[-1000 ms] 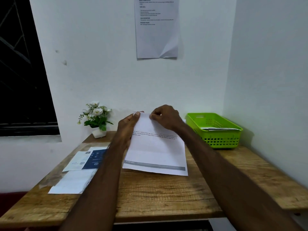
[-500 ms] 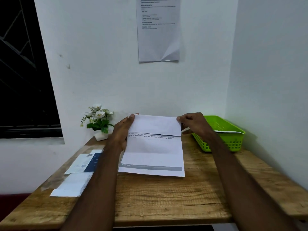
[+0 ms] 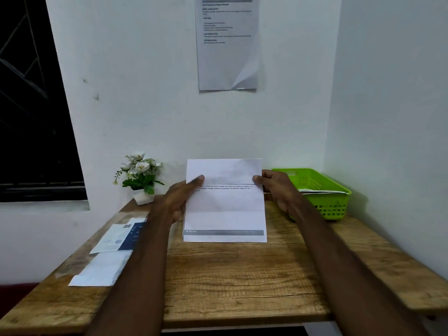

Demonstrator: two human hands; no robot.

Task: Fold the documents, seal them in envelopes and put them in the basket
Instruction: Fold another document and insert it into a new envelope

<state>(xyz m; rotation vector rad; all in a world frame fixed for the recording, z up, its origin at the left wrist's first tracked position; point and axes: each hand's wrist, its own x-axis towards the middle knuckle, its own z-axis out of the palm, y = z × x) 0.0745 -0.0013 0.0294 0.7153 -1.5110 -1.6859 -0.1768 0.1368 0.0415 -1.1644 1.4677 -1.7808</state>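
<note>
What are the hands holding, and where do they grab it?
A sheet of paper. The left hand pinches its left edge and the right hand its right edge, both at the folded-over top flap.

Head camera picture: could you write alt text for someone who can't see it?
Two hands hold a partly folded document by its side edges over a wooden table, left hand and right hand pinching it. A green basket holding paper sits at right; envelopes and a small flower pot at left.
</note>
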